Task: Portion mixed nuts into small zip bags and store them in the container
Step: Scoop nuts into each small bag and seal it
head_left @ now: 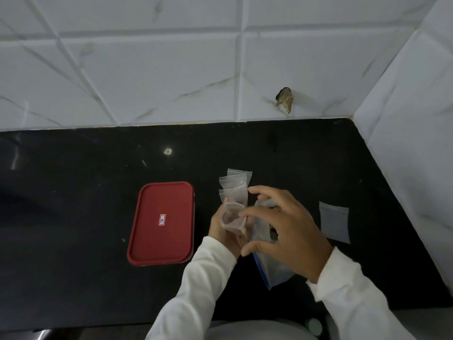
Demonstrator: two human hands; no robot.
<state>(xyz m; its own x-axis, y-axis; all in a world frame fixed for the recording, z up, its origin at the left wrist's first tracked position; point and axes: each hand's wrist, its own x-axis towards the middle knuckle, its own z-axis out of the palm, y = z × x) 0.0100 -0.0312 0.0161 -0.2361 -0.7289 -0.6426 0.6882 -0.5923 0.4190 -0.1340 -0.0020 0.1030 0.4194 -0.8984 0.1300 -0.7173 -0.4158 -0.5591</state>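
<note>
On the black counter (73,192), right of the red-lidded container (161,223), our left hand (218,233) grips a small zip bag (231,218) with its mouth open (spare bags (235,185) lie just behind); our right hand (289,229) hovers, fingers spread, over the larger bag (273,268).

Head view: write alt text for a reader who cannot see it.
A left hand holds a small zip bag open; the right hand hovers over a large zip bag. A red-lidded container and small bags lie on the black counter.
</note>
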